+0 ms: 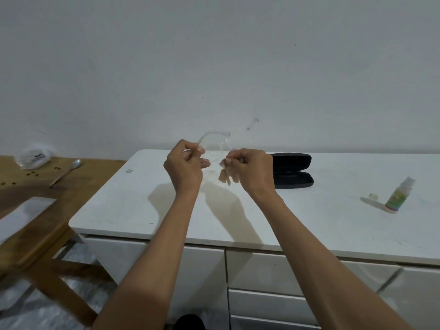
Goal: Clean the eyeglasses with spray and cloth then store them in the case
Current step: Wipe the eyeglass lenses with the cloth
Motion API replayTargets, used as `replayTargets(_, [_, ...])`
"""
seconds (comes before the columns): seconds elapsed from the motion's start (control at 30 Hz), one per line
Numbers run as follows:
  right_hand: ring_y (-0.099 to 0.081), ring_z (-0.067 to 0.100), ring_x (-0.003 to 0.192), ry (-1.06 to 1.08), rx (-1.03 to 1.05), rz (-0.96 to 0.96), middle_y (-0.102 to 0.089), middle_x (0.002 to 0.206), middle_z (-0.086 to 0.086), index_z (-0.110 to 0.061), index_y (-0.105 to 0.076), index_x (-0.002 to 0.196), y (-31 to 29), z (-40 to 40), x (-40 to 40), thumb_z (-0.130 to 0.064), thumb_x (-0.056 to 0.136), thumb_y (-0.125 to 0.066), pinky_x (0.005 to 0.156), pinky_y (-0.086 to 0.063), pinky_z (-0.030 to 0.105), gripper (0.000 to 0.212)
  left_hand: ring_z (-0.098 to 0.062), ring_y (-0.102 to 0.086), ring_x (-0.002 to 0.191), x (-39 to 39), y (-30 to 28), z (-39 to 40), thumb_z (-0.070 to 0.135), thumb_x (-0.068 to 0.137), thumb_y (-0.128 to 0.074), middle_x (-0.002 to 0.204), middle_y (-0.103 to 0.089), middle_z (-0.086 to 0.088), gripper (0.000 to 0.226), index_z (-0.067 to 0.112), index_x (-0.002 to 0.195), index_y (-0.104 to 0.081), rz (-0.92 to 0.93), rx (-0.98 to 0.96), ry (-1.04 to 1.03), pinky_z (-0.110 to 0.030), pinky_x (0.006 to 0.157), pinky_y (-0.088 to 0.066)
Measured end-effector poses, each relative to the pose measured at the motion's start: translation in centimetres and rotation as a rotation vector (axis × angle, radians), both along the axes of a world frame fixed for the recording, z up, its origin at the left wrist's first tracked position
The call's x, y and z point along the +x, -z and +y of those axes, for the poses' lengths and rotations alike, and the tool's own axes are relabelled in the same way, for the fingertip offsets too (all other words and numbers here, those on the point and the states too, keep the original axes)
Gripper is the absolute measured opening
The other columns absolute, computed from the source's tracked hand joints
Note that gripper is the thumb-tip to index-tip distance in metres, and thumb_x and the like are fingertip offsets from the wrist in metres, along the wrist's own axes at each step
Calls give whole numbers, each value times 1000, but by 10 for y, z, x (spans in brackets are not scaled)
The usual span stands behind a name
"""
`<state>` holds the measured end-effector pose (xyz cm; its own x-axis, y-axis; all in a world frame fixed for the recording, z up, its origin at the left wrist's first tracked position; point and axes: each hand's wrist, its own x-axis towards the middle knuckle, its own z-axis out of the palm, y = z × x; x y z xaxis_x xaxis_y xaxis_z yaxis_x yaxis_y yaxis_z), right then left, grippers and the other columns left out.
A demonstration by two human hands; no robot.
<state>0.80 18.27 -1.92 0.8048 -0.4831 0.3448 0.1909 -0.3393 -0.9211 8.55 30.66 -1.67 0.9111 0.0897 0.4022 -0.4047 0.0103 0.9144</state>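
Observation:
Clear-framed eyeglasses point(215, 148) are held up above the white cabinet top point(333, 222), hard to see against the wall. My left hand point(184, 164) pinches the frame at its left side. My right hand point(250, 167) grips a pale beige cloth point(227, 176) pressed against the right lens, with the cloth's end hanging below the fingers. An open black glasses case point(292, 170) lies just right of my right hand. A small spray bottle point(398, 195) with a green label stands at the far right, its clear cap point(373, 196) beside it.
A wooden table point(71, 186) adjoins on the left with a spoon point(65, 172), a white bag point(34, 156) and small dark bits. White drawers point(273, 270) run below the cabinet top. A plain wall stands behind.

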Motion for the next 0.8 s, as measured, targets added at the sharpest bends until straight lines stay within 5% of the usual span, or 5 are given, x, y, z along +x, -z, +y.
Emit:
replayTargets(0.17, [-65,37,47,28,92,-42,-69,65,23,5,-69,74,7,-17,-7,7,89,-60,56,-49,44,18,-35,-70,59,22,3,22,-5,90,-67,74,-70,-20,11,0,82,-62,-33,-22,-22,-35,57,-63])
replayTargets(0.3, [-66,47,53,67,93,-34,-69,67,22,2,-68,76,14,-27,-7,5,92,-60,59,-53,46,18,-29,-70,71,35,21,42,-8,85,-68,75,-68,-14,21,11,74,-67,-58,-3,36,-42,73,-64])
replayTargets(0.4, [-67,38,49,91,59,-15,-71,65,13,3,-68,79,16,-33,-8,6,93,-59,56,-50,34,16,-27,-73,78,42,40,55,-12,83,-66,76,-71,-12,36,20,66,-68,-35,19,75,-41,79,-63])
replayTargets(0.53, [-67,28,48,134,50,-14,-72,64,9,1,-68,80,17,-40,-6,5,93,-60,51,-48,26,16,-24,-75,79,46,62,66,-15,85,-67,80,-74,-14,19,2,75,-68,-51,136,92,-34,78,-63])
replayTargets(0.8, [-69,45,56,130,71,-18,-72,71,19,2,-68,82,21,-49,-2,5,92,-59,63,-58,53,14,-12,-75,81,55,82,82,-7,84,-75,87,-77,-12,5,-3,83,-73,-118,361,101,-23,80,-60])
